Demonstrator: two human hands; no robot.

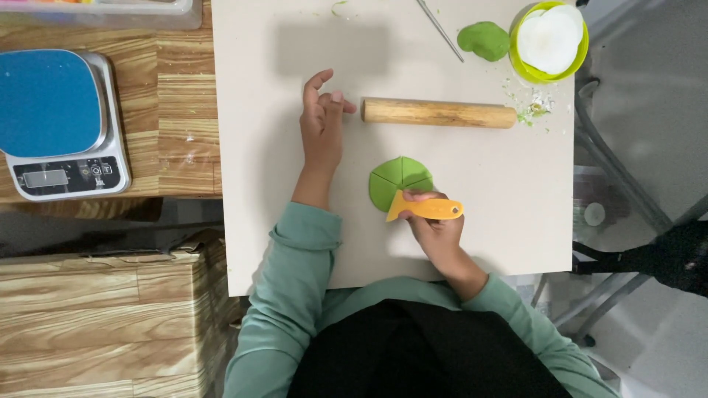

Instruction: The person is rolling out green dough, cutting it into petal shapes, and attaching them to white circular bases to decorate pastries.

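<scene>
A flat round of green dough (394, 179), scored into wedges, lies on the pale work board (501, 199). My right hand (436, 232) holds a yellow plastic scraper (425, 208) with its blade at the round's near right edge. My left hand (322, 118) hovers over the board with its fingers loosely apart and nothing in it. Its fingertips are close to the left end of a wooden rolling pin (438, 113), which lies crosswise beyond the dough.
A lump of green dough (484, 40) and a lime-green bowl with white discs (550, 40) sit at the far right, crumbs (532, 105) below them. A thin metal rod (440, 29) lies nearby. A kitchen scale with blue top (59, 121) stands left on wooden table.
</scene>
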